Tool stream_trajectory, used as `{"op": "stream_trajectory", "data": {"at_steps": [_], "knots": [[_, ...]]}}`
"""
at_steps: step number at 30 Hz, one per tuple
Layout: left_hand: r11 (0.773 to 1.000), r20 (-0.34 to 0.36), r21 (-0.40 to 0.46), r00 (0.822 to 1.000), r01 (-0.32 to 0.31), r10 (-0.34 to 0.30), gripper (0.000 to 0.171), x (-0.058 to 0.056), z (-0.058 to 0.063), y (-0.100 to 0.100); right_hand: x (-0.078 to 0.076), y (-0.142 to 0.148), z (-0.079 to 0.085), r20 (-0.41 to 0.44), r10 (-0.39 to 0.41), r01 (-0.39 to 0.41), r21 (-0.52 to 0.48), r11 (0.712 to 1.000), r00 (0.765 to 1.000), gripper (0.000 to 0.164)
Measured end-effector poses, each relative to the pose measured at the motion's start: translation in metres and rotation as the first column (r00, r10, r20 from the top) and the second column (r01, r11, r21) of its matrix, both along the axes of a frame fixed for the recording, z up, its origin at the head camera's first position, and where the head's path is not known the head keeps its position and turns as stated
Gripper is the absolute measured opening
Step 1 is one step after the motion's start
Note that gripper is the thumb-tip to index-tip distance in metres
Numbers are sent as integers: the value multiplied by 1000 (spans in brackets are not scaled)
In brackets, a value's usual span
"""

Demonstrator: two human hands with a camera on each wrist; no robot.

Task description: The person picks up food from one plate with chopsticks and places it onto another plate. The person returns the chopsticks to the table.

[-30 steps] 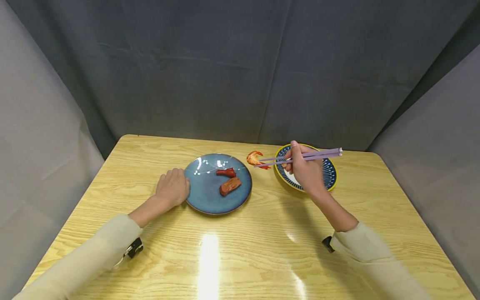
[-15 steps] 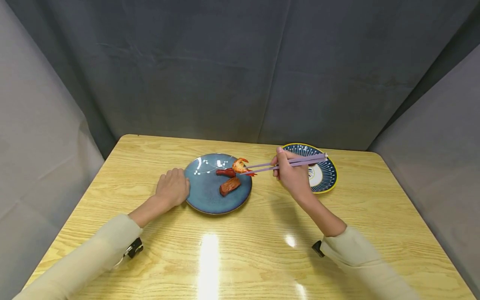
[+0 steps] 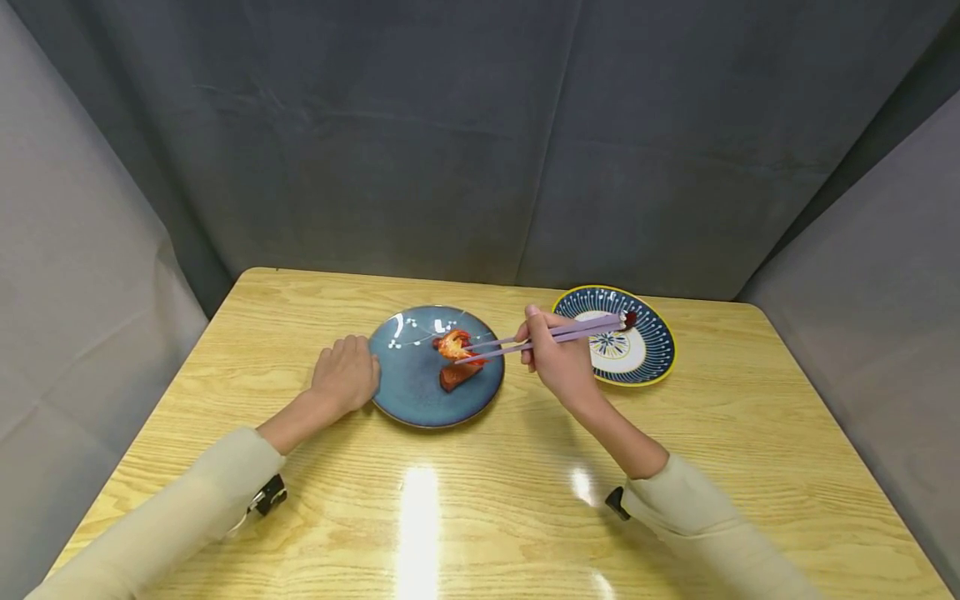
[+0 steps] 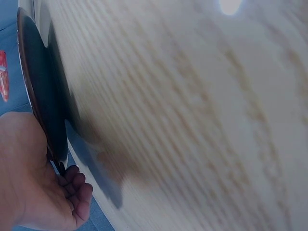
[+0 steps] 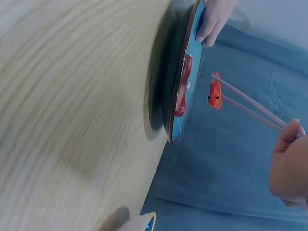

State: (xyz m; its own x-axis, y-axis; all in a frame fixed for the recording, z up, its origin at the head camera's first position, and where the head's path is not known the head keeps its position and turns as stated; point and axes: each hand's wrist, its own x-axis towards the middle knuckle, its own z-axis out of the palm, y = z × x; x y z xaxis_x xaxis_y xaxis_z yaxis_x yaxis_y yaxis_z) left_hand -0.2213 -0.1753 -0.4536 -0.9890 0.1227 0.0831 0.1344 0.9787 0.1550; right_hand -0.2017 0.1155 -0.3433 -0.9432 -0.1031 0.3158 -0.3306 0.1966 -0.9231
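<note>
My left hand (image 3: 345,373) grips the near-left rim of a round blue plate (image 3: 408,396); in the left wrist view, its fingers (image 4: 79,195) curl at the rim's edge. A brown block of meat (image 3: 457,377) lies on the plate. Behind the shrimp, a dark red piece is mostly hidden. My right hand (image 3: 558,358) holds a pair of lilac chopsticks (image 3: 573,332), whose tips pinch an orange-red shrimp (image 3: 453,346). The right wrist view shows the shrimp (image 5: 215,91) held above the plate, apart from the food (image 5: 183,89) on it.
To the right stands a blue-and-white patterned dish (image 3: 656,354) with a yellow rim, a dark red piece (image 3: 630,320) in it partly behind the chopstick ends. Both stand on a wooden table (image 3: 510,500). A dark grey curtain (image 3: 375,167) hangs behind the table's far edge.
My right hand has moved left from over the patterned dish, bringing the chopsticks and shrimp over the blue plate. More of the dish now shows. My left hand has stayed at the plate's rim.
</note>
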Motion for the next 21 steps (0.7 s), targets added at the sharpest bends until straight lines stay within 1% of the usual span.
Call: {"op": "stream_trajectory", "data": {"at_steps": [5,10,21], "knots": [[1000,-2,-3,1000,1,-1,27,0,0,0,2,-6,-4,1,31,-31,-11,999,1000,39],[1000,-2,1,1000,0,0,27,-1,1,1,6,-11,-8,26,40,-40,-8,999,999,39],[1000,10,6,1000,-10,10,28,-1,0,0,14,-21,-12,48,66,-66,-11,998,997,39]]}}
